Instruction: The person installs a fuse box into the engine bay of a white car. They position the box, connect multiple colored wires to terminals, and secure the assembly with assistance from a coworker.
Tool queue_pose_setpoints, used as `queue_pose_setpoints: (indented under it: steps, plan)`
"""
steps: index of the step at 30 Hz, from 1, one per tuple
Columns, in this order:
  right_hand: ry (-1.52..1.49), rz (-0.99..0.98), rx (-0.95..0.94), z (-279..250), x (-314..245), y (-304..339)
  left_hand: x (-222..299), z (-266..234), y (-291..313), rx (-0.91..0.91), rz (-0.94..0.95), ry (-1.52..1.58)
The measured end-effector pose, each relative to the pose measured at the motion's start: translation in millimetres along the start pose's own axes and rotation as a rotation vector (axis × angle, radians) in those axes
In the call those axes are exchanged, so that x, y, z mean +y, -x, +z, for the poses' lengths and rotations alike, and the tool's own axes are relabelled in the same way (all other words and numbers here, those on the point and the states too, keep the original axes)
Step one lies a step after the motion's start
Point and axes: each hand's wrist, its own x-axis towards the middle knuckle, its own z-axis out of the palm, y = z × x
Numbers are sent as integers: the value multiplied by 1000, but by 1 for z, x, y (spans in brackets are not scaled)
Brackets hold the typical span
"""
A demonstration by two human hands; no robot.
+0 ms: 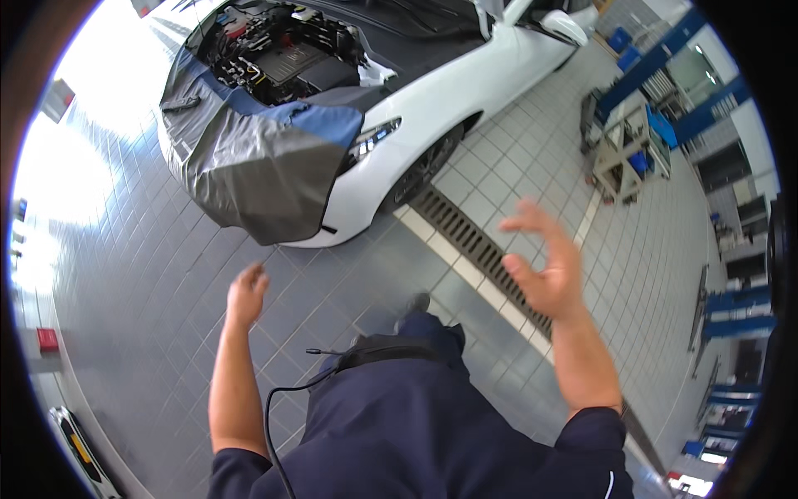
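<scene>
Both my hands are raised in the air over the tiled floor, touching nothing. My left hand (247,295) has its fingers bent and partly hidden; whether it is open or closed is hard to make out. To the right, my right hand (544,262) is spread, thumb apart from the fingers, with nothing in it. Ahead stands a white car (474,91) with its engine bay (291,62) exposed. A grey and blue fender cover (262,166) drapes over its front end. A black cable (278,407) hangs by my waist.
A slotted drain grate (474,241) runs diagonally across the floor, past the car's front wheel (424,166). At the far right are a wheeled cart (628,158) and blue lift posts (657,62). Part of another vehicle (83,449) shows at the lower left.
</scene>
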Motion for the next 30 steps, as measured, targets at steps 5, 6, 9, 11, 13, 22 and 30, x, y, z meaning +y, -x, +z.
queue_pose_setpoints:
  steps: [5,6,9,11,13,22,30]
  plan:
    - [-62,244,-239,80,203,-85,159,34,-176,79,35,-140]
    - [-95,293,-266,93,231,-104,168,50,-191,69,-12,-145]
    - [-119,281,-358,113,280,-202,186,82,-275,136,-26,-176]
    - [-60,184,-447,129,315,-272,205,96,-328,207,-25,-135]
    - [-41,128,-522,151,341,-342,222,109,-383,256,-57,-108]
    - [205,17,-646,343,406,-554,231,136,-582,262,-293,-268]
    - [820,-210,-810,446,422,-610,234,145,-603,228,-447,-338]
